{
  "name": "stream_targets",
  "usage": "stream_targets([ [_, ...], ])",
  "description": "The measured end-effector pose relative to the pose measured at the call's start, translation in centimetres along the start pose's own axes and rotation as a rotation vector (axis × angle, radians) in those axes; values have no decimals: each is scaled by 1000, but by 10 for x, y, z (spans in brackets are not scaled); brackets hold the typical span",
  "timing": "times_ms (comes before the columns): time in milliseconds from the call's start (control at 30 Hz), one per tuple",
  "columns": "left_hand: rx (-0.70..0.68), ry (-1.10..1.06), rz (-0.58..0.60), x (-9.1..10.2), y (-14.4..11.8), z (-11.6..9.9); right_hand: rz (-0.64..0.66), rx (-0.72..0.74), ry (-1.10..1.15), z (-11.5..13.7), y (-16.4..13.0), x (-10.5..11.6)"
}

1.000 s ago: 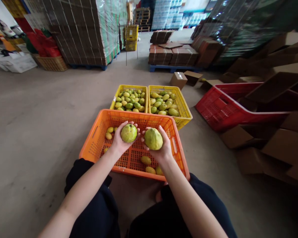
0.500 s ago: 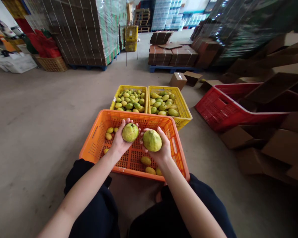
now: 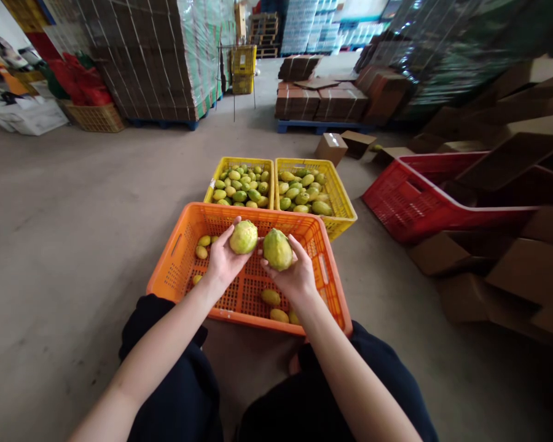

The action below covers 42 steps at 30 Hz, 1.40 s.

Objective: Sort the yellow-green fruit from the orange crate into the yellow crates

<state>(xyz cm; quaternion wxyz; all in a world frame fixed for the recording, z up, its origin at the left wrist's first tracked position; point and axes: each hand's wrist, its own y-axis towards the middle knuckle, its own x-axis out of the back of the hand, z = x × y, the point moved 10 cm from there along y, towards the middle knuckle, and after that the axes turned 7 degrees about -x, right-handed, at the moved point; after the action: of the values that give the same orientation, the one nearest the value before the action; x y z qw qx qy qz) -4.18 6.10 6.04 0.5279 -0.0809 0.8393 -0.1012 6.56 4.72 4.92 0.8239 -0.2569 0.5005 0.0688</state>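
Over the orange crate [image 3: 166,270], my left hand [image 3: 222,263] is wrapped round a yellow-green papaya [image 3: 243,237], thumb at its far side. Close beside it, my right hand [image 3: 299,276] grips a second, slightly greener papaya [image 3: 277,249], its knobbly end facing up. A narrow gap separates the two fruits. Below them in the orange crate lie a few yellow fruits at the left [image 3: 201,252] and several more near the front right [image 3: 270,297], partly covered by my right forearm.
Beyond the orange crate stand two yellow crates [image 3: 345,202] holding many green and yellow fruits. A red crate [image 3: 396,205] and loose cardboard boxes [image 3: 525,276] occupy the right side. Further back are flattened cartons [image 3: 320,101] on a blue pallet and a tall wrapped stack [image 3: 142,61].
Both papayas have been turned in my hands and raised slightly, showing different sides. The right papaya has tilted and shifted a little towards the left. The crates stay put.
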Motion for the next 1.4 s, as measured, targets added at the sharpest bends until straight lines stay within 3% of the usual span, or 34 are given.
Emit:
stream_targets([
  [933, 35, -93, -116, 10, 1, 4, -99, 7, -12, 0, 0, 10],
  [1400, 226, -162, 2, -4, -8, 14, -40, 20, 54, 4, -2, 5],
])
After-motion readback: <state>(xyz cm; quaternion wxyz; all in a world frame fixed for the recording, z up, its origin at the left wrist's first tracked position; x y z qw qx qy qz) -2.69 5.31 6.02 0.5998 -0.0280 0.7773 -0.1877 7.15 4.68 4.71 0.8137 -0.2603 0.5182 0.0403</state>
